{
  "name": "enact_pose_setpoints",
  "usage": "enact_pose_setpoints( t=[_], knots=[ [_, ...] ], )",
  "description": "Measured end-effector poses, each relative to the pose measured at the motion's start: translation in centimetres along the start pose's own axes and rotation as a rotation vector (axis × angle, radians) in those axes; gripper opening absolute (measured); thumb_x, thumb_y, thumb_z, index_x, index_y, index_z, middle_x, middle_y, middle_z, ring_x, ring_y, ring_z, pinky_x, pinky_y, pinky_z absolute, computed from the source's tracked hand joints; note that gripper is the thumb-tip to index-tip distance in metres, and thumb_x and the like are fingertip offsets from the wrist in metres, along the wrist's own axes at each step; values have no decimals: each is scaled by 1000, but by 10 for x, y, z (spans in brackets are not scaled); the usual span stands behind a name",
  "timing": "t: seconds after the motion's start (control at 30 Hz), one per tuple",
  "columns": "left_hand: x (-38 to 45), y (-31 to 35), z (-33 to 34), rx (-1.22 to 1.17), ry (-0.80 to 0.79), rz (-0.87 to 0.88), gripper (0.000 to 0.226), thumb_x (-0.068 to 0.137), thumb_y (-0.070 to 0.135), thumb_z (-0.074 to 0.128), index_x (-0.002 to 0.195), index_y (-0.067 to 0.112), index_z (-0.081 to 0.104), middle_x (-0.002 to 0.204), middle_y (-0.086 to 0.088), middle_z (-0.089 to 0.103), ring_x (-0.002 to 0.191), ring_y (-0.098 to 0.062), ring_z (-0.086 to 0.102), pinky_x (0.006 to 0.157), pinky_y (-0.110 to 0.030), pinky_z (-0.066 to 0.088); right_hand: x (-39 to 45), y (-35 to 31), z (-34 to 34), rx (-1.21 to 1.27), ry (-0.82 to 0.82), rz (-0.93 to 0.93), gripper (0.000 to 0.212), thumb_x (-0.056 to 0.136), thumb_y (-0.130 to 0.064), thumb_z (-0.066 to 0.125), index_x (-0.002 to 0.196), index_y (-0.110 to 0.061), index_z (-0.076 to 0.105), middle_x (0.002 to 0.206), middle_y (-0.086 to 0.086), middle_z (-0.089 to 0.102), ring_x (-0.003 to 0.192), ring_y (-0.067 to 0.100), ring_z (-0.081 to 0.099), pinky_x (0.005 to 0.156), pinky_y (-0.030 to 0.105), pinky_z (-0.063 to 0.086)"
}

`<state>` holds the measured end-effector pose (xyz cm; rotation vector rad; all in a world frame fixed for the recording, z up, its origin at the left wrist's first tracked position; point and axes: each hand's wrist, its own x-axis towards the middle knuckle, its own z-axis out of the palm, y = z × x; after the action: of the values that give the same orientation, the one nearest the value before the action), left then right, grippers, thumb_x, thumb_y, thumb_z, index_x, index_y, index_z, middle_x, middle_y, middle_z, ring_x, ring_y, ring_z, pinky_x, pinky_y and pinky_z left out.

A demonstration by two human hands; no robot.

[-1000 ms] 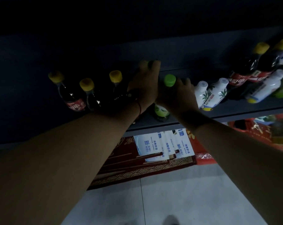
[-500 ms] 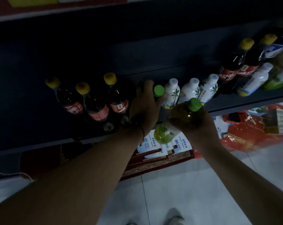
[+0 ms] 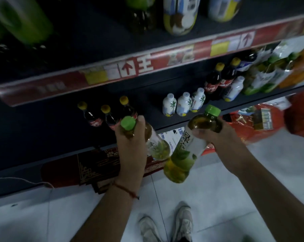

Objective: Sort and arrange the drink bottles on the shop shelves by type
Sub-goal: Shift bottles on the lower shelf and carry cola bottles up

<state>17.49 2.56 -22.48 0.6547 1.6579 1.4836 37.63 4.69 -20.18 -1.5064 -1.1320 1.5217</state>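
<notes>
1 green-capped tea bottle [image 3: 182,151] in right hand [image 3: 222,135], another [image 3: 147,137] in left hand [image 3: 132,145]

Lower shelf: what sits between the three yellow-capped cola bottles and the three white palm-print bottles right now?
Nothing. In the head view the dark shelf is bare between the cola bottles and the white bottles.

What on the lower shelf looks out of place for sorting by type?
A white bottle stands apart from the three white bottles, beside the right pair of cola bottles, which is itself separated from the left cola bottles.
</notes>
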Motion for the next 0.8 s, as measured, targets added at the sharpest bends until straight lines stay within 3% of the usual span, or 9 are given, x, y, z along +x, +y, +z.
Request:
enact_pose_setpoints(
  t=[0.1, 0.17, 0.3, 0.37, 0.47, 0.57, 0.67, 0.8],
  knots=[
    [-28, 67, -24, -55, 26, -13, 18, 88, 34, 72, 101, 27, 63, 95, 5, 68, 87, -9, 66, 85, -32, 53, -47, -46, 5, 56, -103, 4, 27, 66, -25, 77, 92, -20, 70, 85, 3, 72, 81, 20, 68, 72, 31, 50],
    [-45, 113, -40, -70, 1, -3, 15, 86, 37, 73, 95, 26, 67, 89, 7, 70, 88, -13, 69, 86, -37, 55, -74, -75, 9, 191, -119, 14, 35, 57, -22, 78, 90, -17, 69, 84, 10, 66, 81, 27, 64, 73, 39, 49],
    [-69, 198, -75, -166, -10, 34, 10, 89, 35, 70, 96, 27, 72, 96, 6, 75, 93, -15, 72, 86, -37, 56, -119, -132, 16, 237, -157, -83, 57, 48, -22, 86, 101, -14, 67, 91, 15, 59, 86, 31, 54, 78, 45, 41],
    [-74, 236, -89, -195, -14, 62, 14, 87, 37, 72, 99, 29, 73, 100, 5, 76, 97, -16, 72, 90, -39, 56, -138, -163, 21, 213, -147, -139, 58, 46, -22, 87, 101, -20, 70, 92, 14, 61, 84, 30, 57, 75, 42, 46],
    [-76, 280, -104, -224, -39, 115, 19, 87, 38, 72, 104, 29, 73, 101, 5, 76, 97, -17, 72, 85, -38, 57, -154, -205, 28, 157, -112, -253, 47, 55, -13, 82, 99, -25, 70, 88, 3, 71, 82, 19, 69, 67, 30, 55],
    [-69, 311, -109, -227, -30, 189, 20, 86, 40, 72, 103, 29, 73, 105, 1, 75, 100, -22, 71, 93, -51, 55, -151, -245, 37, 171, -123, -329, 41, 65, -6, 82, 94, -33, 71, 87, -2, 73, 79, 17, 71, 61, 28, 53],
    [-55, 328, -100, -236, 12, 251, 19, 85, 40, 73, 102, 33, 73, 108, 2, 74, 102, -24, 71, 92, -58, 53, -131, -279, 48, 205, -123, -382, 39, 74, -3, 77, 104, -27, 67, 93, -1, 74, 84, 19, 72, 67, 33, 54],
    [-29, 347, -65, -161, 35, 360, 21, 83, 42, 75, 101, 32, 73, 104, 7, 74, 101, -15, 70, 96, -46, 54, -79, -318, 69, 184, -119, -463, 50, 70, -5, 83, 112, -23, 63, 101, 3, 73, 93, 21, 71, 81, 38, 57]
  ],
)
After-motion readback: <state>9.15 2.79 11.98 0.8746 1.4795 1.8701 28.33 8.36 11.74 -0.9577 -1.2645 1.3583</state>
